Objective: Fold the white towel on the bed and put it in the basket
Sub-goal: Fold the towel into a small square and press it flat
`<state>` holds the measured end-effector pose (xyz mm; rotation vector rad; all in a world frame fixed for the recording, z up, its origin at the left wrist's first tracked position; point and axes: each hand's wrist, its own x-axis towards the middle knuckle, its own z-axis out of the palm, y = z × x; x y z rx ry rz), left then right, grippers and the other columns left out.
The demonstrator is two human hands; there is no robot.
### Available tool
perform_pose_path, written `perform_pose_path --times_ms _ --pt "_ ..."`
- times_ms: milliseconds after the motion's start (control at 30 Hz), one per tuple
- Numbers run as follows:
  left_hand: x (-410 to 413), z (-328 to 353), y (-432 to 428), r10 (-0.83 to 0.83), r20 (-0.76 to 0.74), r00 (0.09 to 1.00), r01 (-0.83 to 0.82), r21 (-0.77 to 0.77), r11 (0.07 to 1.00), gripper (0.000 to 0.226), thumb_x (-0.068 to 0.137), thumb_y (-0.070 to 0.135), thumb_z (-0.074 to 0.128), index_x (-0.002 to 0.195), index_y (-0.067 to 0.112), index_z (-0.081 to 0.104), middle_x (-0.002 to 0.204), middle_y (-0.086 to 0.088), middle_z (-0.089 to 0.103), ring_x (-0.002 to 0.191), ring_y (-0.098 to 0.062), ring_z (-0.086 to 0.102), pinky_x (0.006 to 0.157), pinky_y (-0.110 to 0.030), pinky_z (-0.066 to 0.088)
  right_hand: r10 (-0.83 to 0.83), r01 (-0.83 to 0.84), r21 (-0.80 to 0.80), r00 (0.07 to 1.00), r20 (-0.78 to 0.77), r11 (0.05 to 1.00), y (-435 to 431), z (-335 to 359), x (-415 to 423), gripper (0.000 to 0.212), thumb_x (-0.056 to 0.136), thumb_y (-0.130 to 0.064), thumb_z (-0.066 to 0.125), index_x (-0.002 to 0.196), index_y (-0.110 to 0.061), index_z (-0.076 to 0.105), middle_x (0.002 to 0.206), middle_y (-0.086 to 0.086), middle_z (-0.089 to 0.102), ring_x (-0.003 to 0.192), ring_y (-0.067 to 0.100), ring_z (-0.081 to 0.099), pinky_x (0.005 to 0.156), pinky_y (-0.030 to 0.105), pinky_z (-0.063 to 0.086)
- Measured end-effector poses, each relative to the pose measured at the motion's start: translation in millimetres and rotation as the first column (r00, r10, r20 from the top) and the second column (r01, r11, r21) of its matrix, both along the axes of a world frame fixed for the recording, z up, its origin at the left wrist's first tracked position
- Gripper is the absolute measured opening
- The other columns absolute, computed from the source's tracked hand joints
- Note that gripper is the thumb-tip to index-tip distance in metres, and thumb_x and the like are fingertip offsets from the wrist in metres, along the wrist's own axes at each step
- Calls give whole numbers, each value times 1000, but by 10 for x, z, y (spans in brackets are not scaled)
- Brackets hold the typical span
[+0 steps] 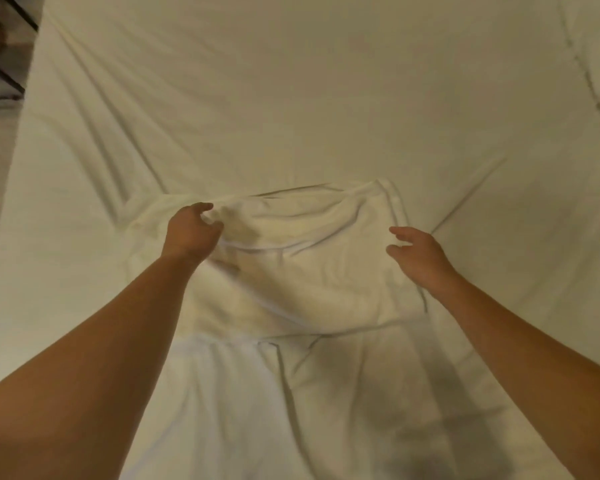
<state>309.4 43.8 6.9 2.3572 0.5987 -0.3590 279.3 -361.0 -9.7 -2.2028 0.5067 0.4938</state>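
White towel (291, 271) rumpled on bed (291, 98), between both hands. Left hand (191, 232) pinches its far-left edge, fingers (205, 206) curled into cloth. Right hand (418, 252) spread, empty, over right edge; contact unclear through blur.

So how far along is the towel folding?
Not much is done yet. The white towel lies rumpled on the bed, maybe doubled over once. Right now the left hand pinches its far left part, and the right hand is open by its right edge, not gripping. Left to do: finish folding and put it in the basket, which is not in view.
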Motion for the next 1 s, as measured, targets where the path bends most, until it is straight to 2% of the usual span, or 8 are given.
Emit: perform_pose_path --times_ms 100,233,400,533,700,800,867,1000 --pt "115 7 -331 -82 5 997 82 32 996 51 88 24 65 139 20 62 135 -12 64 123 -30 61 105 -35 48 -23 23 1 1000 -11 1000 -197 -52 -91 46 90 -21 67 135 -27 62 138 3 61 115 20 62 98 28 46" --pt "260 -29 -837 -182 4 983 182 35 983 49 89 24 64 137 22 63 133 -9 66 119 -29 63 101 -33 48 -44 44 1 998 -43 999 -449 -150 -223 48 90 -19 67 138 -22 60 140 6 60 116 24 63 101 41 52" --pt "449 -113 -1556 -373 -20 928 373 56 926 48 90 27 66 138 20 63 139 -12 63 129 -31 58 110 -36 44 -98 100 17 992 -76 995 -743 -300 -430 50 89 -21 68 137 -21 59 139 7 61 115 24 64 98 30 47" --pt "592 -186 -2138 -538 -9 843 536 110 837 45 90 26 62 135 22 65 136 -11 64 125 -32 60 107 -36 46 -226 238 110 968 -110 965 -887 -421 -626 53 83 -28 70 135 -27 58 137 6 60 115 22 64 94 36 54" --pt "677 -366 -2792 -732 -98 674 728 257 635 66 90 18 64 152 30 45 157 -6 41 144 -34 35 116 -49 37 -202 222 110 966 -162 969 -1019 -604 -752 61 83 -36 74 139 -21 54 137 10 62 118 19 61 87 25 45" --pt "748 -426 -3102 -792 -123 598 780 317 539 81 86 7 65 156 34 36 164 -5 29 149 -37 24 117 -50 36 -195 226 140 959 -208 964 -1034 -684 -821 67 83 -37 74 142 -19 50 137 8 61 120 21 61 91 31 51" --pt "800 -446 -3259 -825 -148 545 805 366 466 85 85 2 62 157 37 32 166 -3 23 151 -37 20 116 -52 38 -177 213 150 960 -219 965 -1017 -722 -868 68 82 -38 75 142 -19 50 133 7 63 116 20 62 88 28 48" --pt "884 -507 -3425 -866 -248 434 850 433 302 86 88 10 69 157 41 28 168 -3 15 154 -36 13 119 -49 31 -137 168 155 972 -191 973 -966 -780 -920 66 81 -35 77 138 -14 52 128 7 67 111 23 66 90 29 49"
